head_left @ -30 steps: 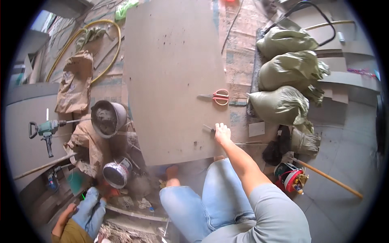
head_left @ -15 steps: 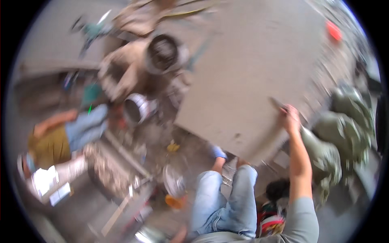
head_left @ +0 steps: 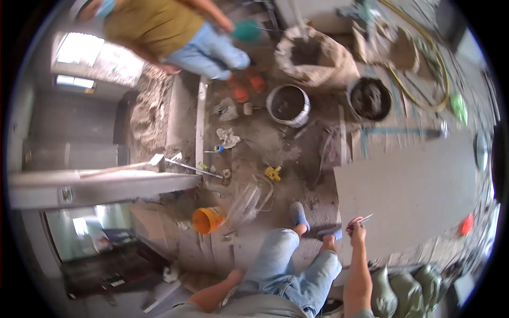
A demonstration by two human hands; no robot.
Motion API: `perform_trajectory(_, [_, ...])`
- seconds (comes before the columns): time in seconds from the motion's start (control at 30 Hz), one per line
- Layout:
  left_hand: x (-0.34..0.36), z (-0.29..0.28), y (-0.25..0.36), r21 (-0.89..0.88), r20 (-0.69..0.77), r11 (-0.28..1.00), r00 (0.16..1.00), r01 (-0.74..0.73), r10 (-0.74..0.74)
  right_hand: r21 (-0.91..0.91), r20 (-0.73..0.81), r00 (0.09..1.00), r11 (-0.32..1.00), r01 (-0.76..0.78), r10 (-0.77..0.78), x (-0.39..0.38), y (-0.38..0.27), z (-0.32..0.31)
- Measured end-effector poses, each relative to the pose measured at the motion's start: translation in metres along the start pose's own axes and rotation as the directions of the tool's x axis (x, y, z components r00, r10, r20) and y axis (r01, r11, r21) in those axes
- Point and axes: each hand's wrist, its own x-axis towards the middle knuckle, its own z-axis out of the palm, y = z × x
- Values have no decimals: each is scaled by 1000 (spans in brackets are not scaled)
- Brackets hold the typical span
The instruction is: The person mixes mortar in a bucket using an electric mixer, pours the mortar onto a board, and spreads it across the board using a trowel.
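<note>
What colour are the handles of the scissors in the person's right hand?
The scissors' handles look red; the head view shows them best.

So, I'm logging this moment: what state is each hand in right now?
Left hand: open or closed, can't be told.
Right hand: closed, holding red-handled metal scissors.

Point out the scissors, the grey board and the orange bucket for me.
Scissors (head_left: pixel 365 218): head view, on the blades.
Grey board (head_left: pixel 407 193): head view, on the bare middle of its face.
Orange bucket (head_left: pixel 218 217): head view, on its outer wall.
</note>
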Motion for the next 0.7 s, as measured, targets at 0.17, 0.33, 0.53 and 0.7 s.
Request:
perform_trajectory(0.17, [25, 11, -26, -144, -194, 980, 975, -136, 107, -122, 360, 921, 986, -114, 151, -50, -77, 186])
perform_trajectory(0.33, [6, 9, -13, -645, -276, 758, 955, -97, -113, -201, 643, 740, 976, -84, 196, -130, -158, 377])
perform_trajectory(0.53, [4, 17, 1, -913, -109, 409, 954, 15, -279, -214, 711, 664, 971, -106, 229, -179, -223, 530])
perform_trajectory(0.7, [14, -29, 7, -954, -148, 296, 930, -44, -338, -160, 775, 612, 986, -50, 157, -198, -273, 607])
